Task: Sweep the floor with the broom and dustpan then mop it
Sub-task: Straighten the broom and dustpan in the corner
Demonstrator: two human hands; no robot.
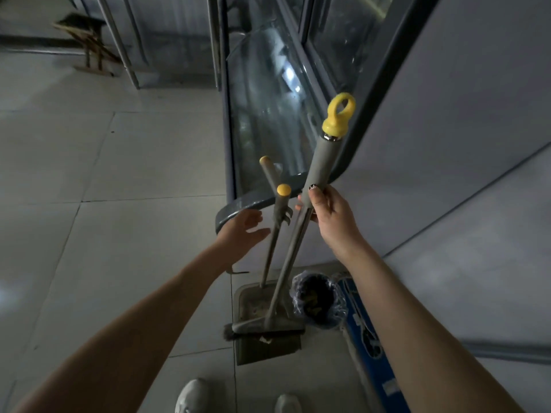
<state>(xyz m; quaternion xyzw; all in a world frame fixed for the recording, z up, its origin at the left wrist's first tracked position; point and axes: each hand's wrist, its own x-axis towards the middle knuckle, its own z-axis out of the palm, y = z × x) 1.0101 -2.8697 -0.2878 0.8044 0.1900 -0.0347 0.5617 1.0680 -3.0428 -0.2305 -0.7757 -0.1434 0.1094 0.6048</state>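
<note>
My right hand [328,213] grips the grey handle of the broom [325,156], just below its yellow ring cap. The broom's shaft runs down to a dark brush head [262,330] lying across the grey dustpan [265,347] on the floor. The dustpan's handle [278,222], with a round yellow cap, stands upright beside the broom. My left hand [243,231] hovers open just left of that handle, fingers spread, touching nothing. A third grey pole with a yellow tip [268,171] leans behind them.
A glass-fronted display counter [268,114] with a dark curved rim stands right behind the tools. A small bin with a plastic liner [319,299] and a blue box [369,338] sit to the right. A wooden stool [89,40] stands far left. My shoes [193,394] are on the tiled floor.
</note>
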